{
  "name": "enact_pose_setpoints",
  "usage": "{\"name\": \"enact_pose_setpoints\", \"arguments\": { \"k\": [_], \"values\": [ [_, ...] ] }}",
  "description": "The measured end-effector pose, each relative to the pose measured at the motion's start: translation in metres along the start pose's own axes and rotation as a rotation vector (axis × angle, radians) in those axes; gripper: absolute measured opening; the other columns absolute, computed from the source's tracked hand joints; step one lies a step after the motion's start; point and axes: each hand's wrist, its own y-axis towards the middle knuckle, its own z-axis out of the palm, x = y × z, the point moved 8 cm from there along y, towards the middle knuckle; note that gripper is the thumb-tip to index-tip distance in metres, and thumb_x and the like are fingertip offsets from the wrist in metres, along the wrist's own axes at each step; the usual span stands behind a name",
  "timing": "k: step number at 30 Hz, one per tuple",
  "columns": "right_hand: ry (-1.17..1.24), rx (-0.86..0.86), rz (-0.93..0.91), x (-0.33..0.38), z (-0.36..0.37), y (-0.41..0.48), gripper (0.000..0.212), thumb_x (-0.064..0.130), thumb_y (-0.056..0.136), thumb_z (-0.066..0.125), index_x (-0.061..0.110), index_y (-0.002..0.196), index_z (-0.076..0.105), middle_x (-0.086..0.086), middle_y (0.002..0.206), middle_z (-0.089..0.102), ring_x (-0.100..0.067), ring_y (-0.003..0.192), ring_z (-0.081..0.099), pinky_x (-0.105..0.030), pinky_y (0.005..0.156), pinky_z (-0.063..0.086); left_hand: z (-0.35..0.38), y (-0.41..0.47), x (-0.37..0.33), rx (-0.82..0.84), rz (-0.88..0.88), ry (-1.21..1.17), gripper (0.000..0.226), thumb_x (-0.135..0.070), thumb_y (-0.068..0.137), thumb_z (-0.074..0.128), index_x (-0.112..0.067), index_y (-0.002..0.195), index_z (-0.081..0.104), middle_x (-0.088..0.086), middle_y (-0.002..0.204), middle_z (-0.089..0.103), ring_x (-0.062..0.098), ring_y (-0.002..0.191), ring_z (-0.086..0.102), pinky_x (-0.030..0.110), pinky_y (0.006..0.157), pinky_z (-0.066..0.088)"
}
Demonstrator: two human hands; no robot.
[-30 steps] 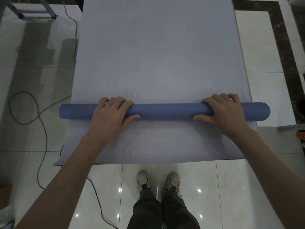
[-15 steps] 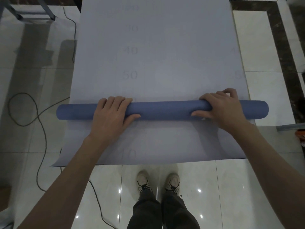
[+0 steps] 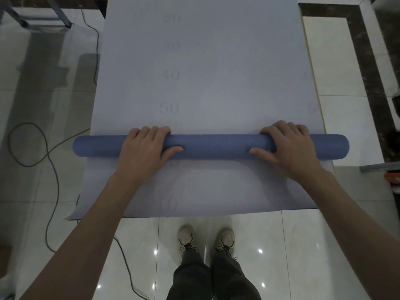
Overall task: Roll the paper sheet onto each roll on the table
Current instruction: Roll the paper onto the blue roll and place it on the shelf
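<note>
A long blue roll (image 3: pixel 216 146) lies crosswise on a wide pale grey paper sheet (image 3: pixel 205 72) that covers the table and carries faint numbers. My left hand (image 3: pixel 144 151) grips the roll left of its middle, fingers over the top and thumb on the near side. My right hand (image 3: pixel 289 147) holds it the same way near the right end. Both roll ends stick out past the sheet's side edges. The sheet's near edge (image 3: pixel 194 211) hangs at the table front.
A black cable (image 3: pixel 49 156) loops over the glossy tiled floor on the left. A metal frame leg (image 3: pixel 36 20) stands at the far left. My shoes (image 3: pixel 205 239) are below the table's front edge. A metal bar and an orange item (image 3: pixel 391 179) sit at the right.
The roll with both hands has shifted slightly away from me along the sheet, covering the number that showed just behind it. My right fingers have settled flat over the roll.
</note>
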Motion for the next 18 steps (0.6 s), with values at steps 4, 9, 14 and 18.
{"name": "enact_pose_setpoints", "arguments": {
  "k": [4,9,14,18],
  "values": [
    [-0.027,-0.016,0.015,0.001,0.001,-0.007,0.082,0.082,0.093,0.035,0.01,0.107,0.069,-0.013,0.097,0.064,-0.034,0.083,0.06,-0.046,0.081,0.043,-0.001,-0.005,0.001,-0.011,0.006,-0.003,0.054,-0.055,0.107,0.045,-0.006,0.113,0.069,0.014,0.104,0.069,0.035,0.089,0.064,0.047,0.083,0.047],
    [-0.059,-0.081,0.049,0.001,-0.002,-0.004,0.075,0.079,0.094,0.04,0.01,0.105,0.069,-0.01,0.093,0.069,-0.033,0.083,0.063,-0.045,0.087,0.039,0.0,-0.005,-0.001,-0.029,0.028,0.053,0.058,-0.057,0.106,0.044,-0.006,0.121,0.068,0.015,0.1,0.07,0.036,0.083,0.064,0.047,0.078,0.049],
    [-0.04,-0.105,0.074,-0.006,-0.006,-0.022,0.071,0.075,0.095,0.046,0.01,0.107,0.071,-0.015,0.102,0.065,-0.035,0.089,0.062,-0.047,0.086,0.041,-0.002,-0.003,-0.004,-0.013,0.057,-0.017,0.056,-0.057,0.107,0.041,-0.007,0.107,0.067,0.012,0.083,0.067,0.034,0.068,0.061,0.045,0.066,0.048],
    [-0.063,-0.172,0.038,-0.006,-0.008,-0.01,0.066,0.073,0.095,0.051,0.011,0.093,0.073,-0.01,0.084,0.067,-0.032,0.074,0.061,-0.046,0.079,0.042,-0.001,-0.013,-0.006,-0.018,-0.039,0.017,0.054,-0.056,0.104,0.048,-0.007,0.113,0.069,0.016,0.111,0.068,0.037,0.096,0.062,0.049,0.087,0.045]
  ]
}}
